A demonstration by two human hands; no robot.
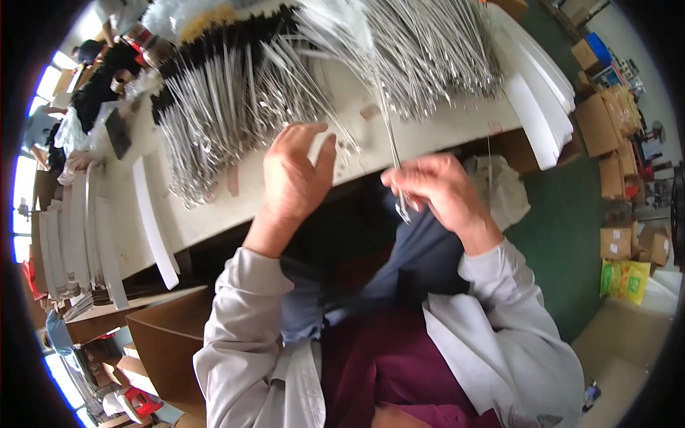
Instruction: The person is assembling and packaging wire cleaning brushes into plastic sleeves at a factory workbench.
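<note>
Maroon cloth top (399, 357), pale sleeves (239, 307) outstretched.
Right hand (442, 192) pinches thin silver metal strands (389, 125) across the off-white worktop's (421, 139) near edge; left hand (291, 171), fingers spread, overlaps it.

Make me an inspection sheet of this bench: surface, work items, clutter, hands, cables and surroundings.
Surface: pale table, partly covered.
Job's things: left pile and right pile of thin grey rods; held rods, metal-tipped.
Clutter: single white strip at left, white strip stack at right, both projecting past the table's edge.
Hands: right hand pinches the held rods near their tips; left hand open, nothing seen in it.
Cables: nothing seen that is clearly one.
Surroundings: cardboard box at lower left, whitish plastic bag, green floor at right.
</note>
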